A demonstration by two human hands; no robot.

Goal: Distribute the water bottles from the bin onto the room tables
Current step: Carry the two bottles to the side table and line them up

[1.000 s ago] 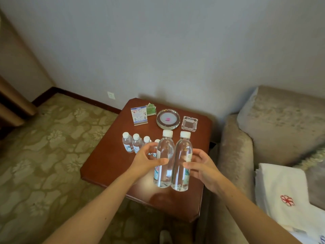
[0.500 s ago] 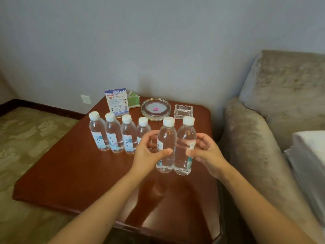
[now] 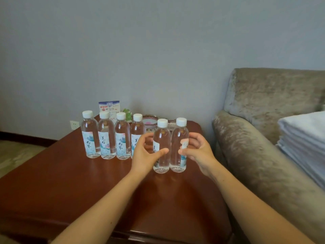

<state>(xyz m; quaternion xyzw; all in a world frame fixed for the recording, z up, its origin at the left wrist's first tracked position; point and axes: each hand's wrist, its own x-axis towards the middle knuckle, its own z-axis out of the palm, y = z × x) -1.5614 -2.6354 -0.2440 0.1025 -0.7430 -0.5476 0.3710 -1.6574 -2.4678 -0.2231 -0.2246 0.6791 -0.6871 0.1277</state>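
Two clear water bottles with white caps stand side by side at the right of a dark red wooden table (image 3: 70, 182). My left hand (image 3: 144, 155) grips the left bottle (image 3: 162, 136), thumb across its front. My right hand (image 3: 198, 152) grips the right bottle (image 3: 179, 134) from the right side. Their bases are down at the table top; I cannot tell whether they touch it. A row of several labelled bottles (image 3: 106, 138) stands upright just to the left, the nearest one partly hidden behind my left hand. No bin is in view.
Behind the bottles are a small card (image 3: 110, 107), a green packet (image 3: 127, 112), a round glass dish (image 3: 149, 120) and a glass ashtray (image 3: 172, 122). A beige sofa arm (image 3: 246, 155) borders the table's right edge, with folded white towels (image 3: 304, 138) on the sofa.
My view has dropped lower and closer to the table. Both hands have brought the two bottles down and forward, next to the row, keeping their grip.
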